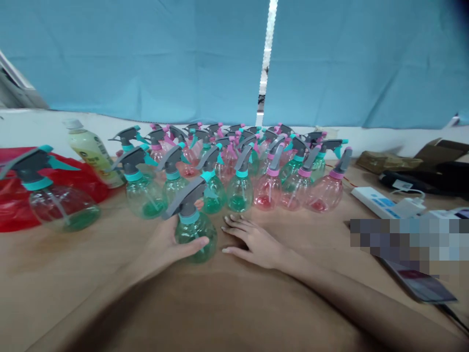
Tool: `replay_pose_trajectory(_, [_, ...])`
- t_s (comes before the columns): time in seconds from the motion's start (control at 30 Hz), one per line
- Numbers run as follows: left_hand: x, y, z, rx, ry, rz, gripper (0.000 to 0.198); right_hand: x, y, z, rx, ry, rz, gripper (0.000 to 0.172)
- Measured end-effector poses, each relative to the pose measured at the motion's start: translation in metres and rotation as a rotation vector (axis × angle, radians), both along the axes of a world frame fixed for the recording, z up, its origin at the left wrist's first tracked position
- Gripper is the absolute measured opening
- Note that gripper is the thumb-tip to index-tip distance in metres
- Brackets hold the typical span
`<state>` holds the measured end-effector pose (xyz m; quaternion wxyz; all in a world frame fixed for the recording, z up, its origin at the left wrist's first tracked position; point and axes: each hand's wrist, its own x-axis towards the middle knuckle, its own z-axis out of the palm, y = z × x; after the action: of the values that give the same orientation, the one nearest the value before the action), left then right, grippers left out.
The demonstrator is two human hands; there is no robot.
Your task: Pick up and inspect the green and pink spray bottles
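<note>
A green spray bottle (pixel 198 237) with a teal collar and grey trigger head stands in the grip of my left hand (pixel 176 244), the thumb across its front. To its right my right hand (pixel 258 242) rests on the wooden table (pixel 220 303), fingers apart and holding nothing. Just behind both hands is a front row of spray bottles, with a green one (pixel 240 193) and a pink one (pixel 267 193) near the middle. Several more with pink or teal collars crowd behind. Another green spray bottle (pixel 66 208) stands apart at the left.
A red plastic bag (pixel 88 178) and a yellowish bottle with a white cap (pixel 95 151) are at the left. At the right lie a white power strip (pixel 377 201), a phone (pixel 417 281) with a cable and a brown package (pixel 388 161). Blue cloth (pixel 146 58) hangs behind.
</note>
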<state>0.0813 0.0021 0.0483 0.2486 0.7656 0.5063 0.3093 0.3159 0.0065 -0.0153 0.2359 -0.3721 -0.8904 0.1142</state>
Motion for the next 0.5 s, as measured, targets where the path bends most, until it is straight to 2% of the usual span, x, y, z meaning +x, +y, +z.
replay_pose_trajectory(0.13, [-0.013, -0.012, -0.009, 0.107, 0.126, 0.068, 0.054, 0.0, -0.001, -0.002, -0.007, -0.041, -0.002, 0.057])
replay_pose_trajectory(0.3, [-0.047, -0.026, -0.009, 0.178, 0.229, 0.113, 0.051, 0.001, -0.001, -0.002, -0.026, -0.095, -0.034, 0.053])
replay_pose_trajectory(0.4, [-0.079, -0.032, -0.01, 0.303, 0.247, 0.163, 0.057, -0.001, 0.0, 0.01, -0.058, -0.126, -0.054, 0.045])
replay_pose_trajectory(0.5, [-0.116, -0.036, -0.011, 0.428, 0.276, 0.252, 0.061, -0.014, 0.003, 0.032, -0.067, -0.122, -0.092, 0.036])
